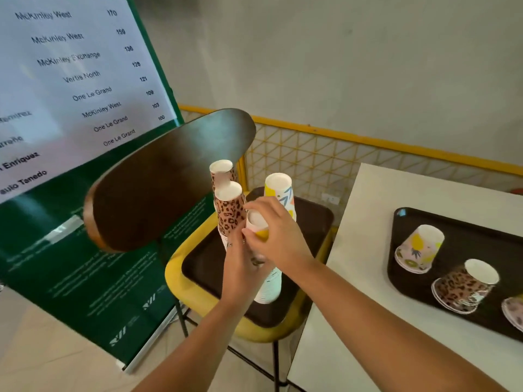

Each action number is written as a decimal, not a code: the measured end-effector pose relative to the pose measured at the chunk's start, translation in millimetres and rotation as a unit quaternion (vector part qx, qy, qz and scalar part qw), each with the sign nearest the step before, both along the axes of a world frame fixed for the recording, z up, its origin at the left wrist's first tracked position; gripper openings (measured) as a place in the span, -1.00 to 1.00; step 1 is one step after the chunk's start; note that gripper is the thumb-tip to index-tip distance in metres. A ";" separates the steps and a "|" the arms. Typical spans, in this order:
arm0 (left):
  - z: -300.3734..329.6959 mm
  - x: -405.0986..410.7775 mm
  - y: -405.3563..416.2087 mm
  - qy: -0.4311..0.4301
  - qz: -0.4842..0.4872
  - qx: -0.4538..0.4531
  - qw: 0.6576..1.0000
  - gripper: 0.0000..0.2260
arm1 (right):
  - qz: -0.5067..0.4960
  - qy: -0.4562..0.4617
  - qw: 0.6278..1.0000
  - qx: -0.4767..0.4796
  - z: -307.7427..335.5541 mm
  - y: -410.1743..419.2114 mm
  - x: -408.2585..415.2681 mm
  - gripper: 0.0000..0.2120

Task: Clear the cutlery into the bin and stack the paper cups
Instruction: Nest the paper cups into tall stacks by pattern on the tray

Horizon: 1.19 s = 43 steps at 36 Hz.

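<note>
On a dark tray [314, 222] lying on a yellow chair seat stand several tall stacks of upside-down paper cups. Two leopard-print stacks [229, 210] rise at the left, a yellow patterned stack [280, 190] behind. My right hand [277, 233] grips the top cup [258, 224] of the nearest stack, a yellow-and-white one. My left hand [240, 267] holds the same stack [268, 287] lower down, fingers wrapped round its side. On the white table at the right, a second dark tray [402, 250] carries three upturned cups: a fruit-print one [421, 247], a leopard one [464, 287] and one cut off at the frame edge.
The chair's dark wooden backrest [169, 179] stands just left of the stacks. A green and white banner [70, 108] leans behind it. A yellow wire fence [325, 154] runs along the grey wall. The white table [353, 306] edge lies close to the chair's right side.
</note>
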State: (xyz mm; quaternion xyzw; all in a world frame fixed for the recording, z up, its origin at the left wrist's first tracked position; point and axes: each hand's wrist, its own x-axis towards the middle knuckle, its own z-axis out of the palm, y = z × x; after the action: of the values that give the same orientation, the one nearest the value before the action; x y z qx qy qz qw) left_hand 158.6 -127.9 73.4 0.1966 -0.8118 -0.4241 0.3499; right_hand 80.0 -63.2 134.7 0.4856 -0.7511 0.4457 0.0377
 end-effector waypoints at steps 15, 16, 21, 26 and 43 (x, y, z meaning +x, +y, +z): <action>-64.9 -0.1 5.5 -0.059 -0.027 0.058 0.996 -0.18 | -0.068 0.003 0.994 -0.082 -10.8 26.2 -6.7 -0.65; -69.6 -0.2 5.1 -0.066 -0.026 0.064 0.995 -0.19 | -0.074 0.003 0.994 -0.086 -11.1 28.4 -7.4 -0.64; -89.1 -2.3 2.0 -0.092 -0.034 0.087 0.991 -0.16 | -0.081 0.004 0.993 -0.082 -11.3 38.0 -10.8 -0.62; -97.8 -5.2 -0.1 -0.103 -0.037 0.107 0.988 -0.17 | -0.086 -0.004 0.994 -0.069 -12.6 43.5 -11.5 -0.61; -87.3 -7.6 0.7 -0.093 -0.081 0.146 0.982 -0.29 | -0.102 -0.034 0.989 -0.100 -3.1 55.4 -3.4 -0.58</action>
State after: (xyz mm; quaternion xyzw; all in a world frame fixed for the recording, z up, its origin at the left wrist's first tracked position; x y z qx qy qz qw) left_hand 151.0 -127.2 -13.9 0.2181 -0.7836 -0.5444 0.2049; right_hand 76.7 -7.8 131.5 0.3845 -0.7495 0.5285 0.1059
